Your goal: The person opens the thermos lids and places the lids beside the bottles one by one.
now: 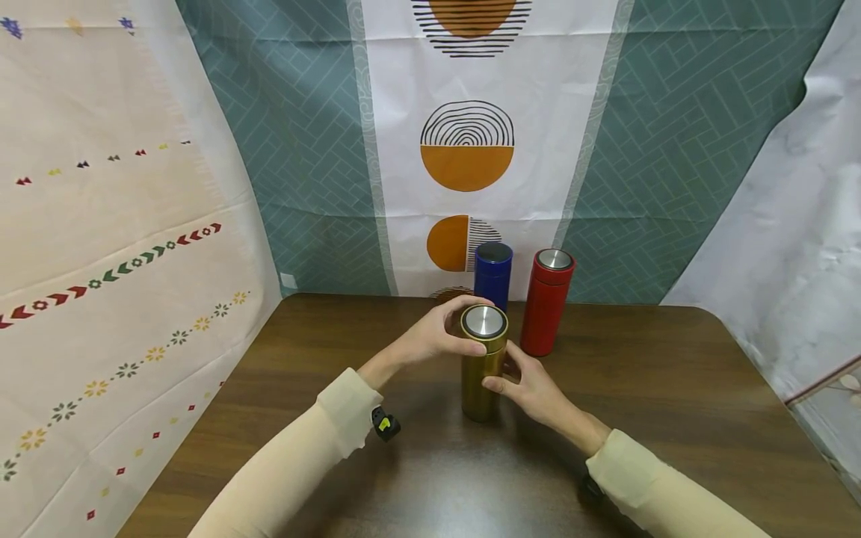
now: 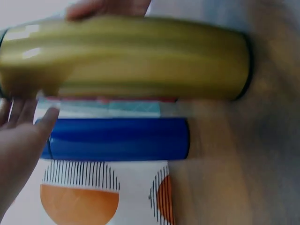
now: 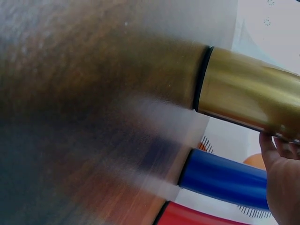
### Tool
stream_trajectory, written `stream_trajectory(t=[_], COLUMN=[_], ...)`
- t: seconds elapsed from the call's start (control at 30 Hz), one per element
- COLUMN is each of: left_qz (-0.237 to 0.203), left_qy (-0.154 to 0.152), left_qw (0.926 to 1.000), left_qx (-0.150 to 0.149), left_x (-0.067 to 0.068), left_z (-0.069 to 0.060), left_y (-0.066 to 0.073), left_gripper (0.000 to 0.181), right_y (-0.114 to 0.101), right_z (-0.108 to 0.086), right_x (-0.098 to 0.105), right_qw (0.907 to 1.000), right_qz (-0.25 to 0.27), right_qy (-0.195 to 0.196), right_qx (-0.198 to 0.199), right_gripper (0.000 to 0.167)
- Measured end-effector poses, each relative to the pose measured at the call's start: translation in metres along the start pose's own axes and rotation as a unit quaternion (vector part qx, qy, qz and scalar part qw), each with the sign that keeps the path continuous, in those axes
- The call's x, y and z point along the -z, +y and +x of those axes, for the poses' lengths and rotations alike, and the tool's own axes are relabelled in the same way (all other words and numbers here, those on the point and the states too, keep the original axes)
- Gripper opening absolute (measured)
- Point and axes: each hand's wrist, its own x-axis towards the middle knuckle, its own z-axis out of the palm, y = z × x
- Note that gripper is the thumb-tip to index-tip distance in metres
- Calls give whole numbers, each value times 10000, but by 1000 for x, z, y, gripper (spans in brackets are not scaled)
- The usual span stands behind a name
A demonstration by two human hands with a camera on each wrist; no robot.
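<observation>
Head view, clock face centred on the gold cylindrical metal flask (image 1: 479, 388) with a silver lid: this flask stands upright near the middle of the brown wood-grain table (image 1: 336, 329), gripped by both hands. Left hand (image 1: 437, 334), at 10 o'clock, grasps the upper end, thumb on the near side. Right hand (image 1: 534, 387), at 4 o'clock, grasps the body lower down, thumb likewise on the near side.

Surrounding items: a blue cylindrical flask with a dark lid (image 1: 493, 280) stands at 12 o'clock, its lower part screened from me by the gold flask and left hand. A red cylindrical flask with a silver lid (image 1: 546, 306) stands upright between 1 and 2 o'clock, apart from the gold one.

Markings: the green-and-white hanging cloth (image 1: 303, 149), at 12 o'clock, carries printed orange discs and black lines. The small black device (image 1: 386, 424) at the left cuff, 8 o'clock, shows a yellow-green mark too small to read.
</observation>
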Motion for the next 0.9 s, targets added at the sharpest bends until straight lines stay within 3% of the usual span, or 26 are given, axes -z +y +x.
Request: stream_trajectory(t=[0.1,0.2,0.37,0.57,0.7,0.9], left_qz=[-32,-46,-74,-124,-187,-154], left_qy=[303,327,-184,-989,-1102,-1134], left_qw=[9995,9994,9996,9947,9927,9925], left_qx=[-71,-121,-195,236,451,432], left_x=[-7,-8,1,16,23,26], left_z=[-3,-4,-2,5,8,10], left_y=[-1,0,5,13,14,15], left_gripper=[87,93,102,95,88,82], right_y=[0,-1,-1,0,1,1], right_z=[0,1,0,0,0,0], right_x=[0,0,0,-1,-1,0], right_qw=[10000,10000,10000,9999,10000,10000], right_qz=[26,35,52,24,28,47], right_qy=[6,15,8,-3,-7,-28], right_qx=[19,15,-61,-147,-88,-39], right_gripper=[65,64,63,63,62,62])
